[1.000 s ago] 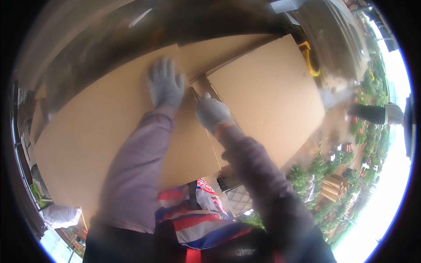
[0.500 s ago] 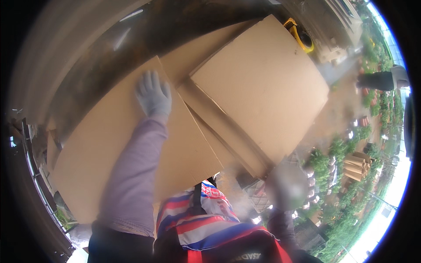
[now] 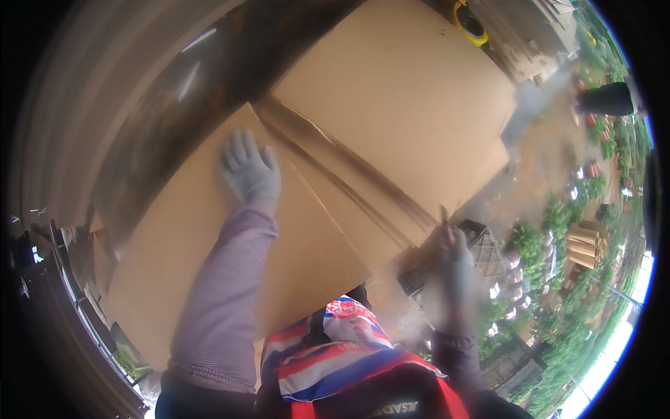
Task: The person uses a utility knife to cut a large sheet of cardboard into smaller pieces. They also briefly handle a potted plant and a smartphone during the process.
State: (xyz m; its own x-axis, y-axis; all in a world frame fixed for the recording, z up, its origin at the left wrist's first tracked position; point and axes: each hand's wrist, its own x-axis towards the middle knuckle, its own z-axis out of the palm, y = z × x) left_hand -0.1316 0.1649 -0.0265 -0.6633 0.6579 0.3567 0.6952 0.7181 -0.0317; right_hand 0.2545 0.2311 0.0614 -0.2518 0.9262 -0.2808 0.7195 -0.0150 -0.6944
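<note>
Cardboard box lies flat-topped ahead, centre seam appearing closed; left hand spread flat on near flap, right hand blurred at box's right edge, gripping a thin tool, grip unclear; sealing likely unfinished.

A gloved left hand presses flat on a large cardboard sheet, while the blurred right hand grips a thin blade at the edge of a second sheet.
</note>
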